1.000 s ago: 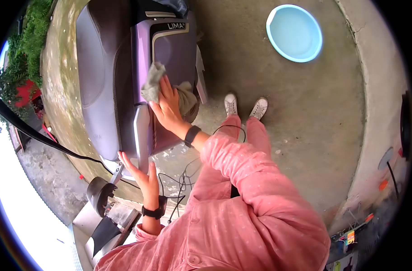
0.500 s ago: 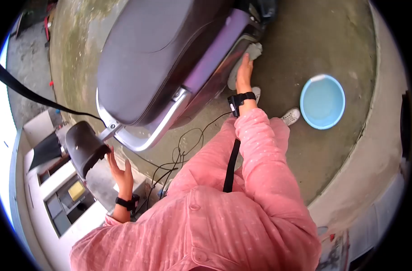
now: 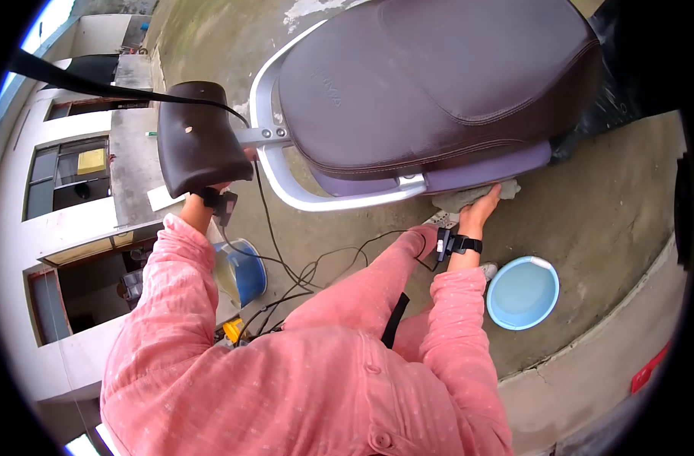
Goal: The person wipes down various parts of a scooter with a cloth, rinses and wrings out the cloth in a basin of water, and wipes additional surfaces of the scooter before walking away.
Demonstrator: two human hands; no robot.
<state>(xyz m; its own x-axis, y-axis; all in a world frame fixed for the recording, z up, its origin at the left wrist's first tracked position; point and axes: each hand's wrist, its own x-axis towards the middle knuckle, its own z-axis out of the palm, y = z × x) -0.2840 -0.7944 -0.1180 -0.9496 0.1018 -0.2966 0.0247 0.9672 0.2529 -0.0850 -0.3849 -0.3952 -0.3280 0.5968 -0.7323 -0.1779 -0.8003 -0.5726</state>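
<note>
Head view, seat (image 3: 438,83): brown and stitched; the landmark for all places, with directions as they appear to the viewer.
Side panel (image 3: 488,169): purple, along the seat's lower edge.
Cloth (image 3: 455,199): grey, just below the seat's lower edge, against the panel; it shows mainly left of the right hand's fingers, with a small part beyond them on the right.
Right hand (image 3: 480,213): below the seat, fingers touching the cloth and pointing up; whether they clench it or merely press it cannot be told.
Left hand (image 3: 222,187): left of the seat, largely hidden behind the backrest; the state of its fingers cannot be told.
Backrest (image 3: 199,137): dark brown, left of the seat.
Rail (image 3: 347,203): silver, curving around the seat's left end.
Basin (image 3: 514,326): light blue, below the seat, well apart from it.
Cable (image 3: 309,273): black, looped below the seat's left part.
</note>
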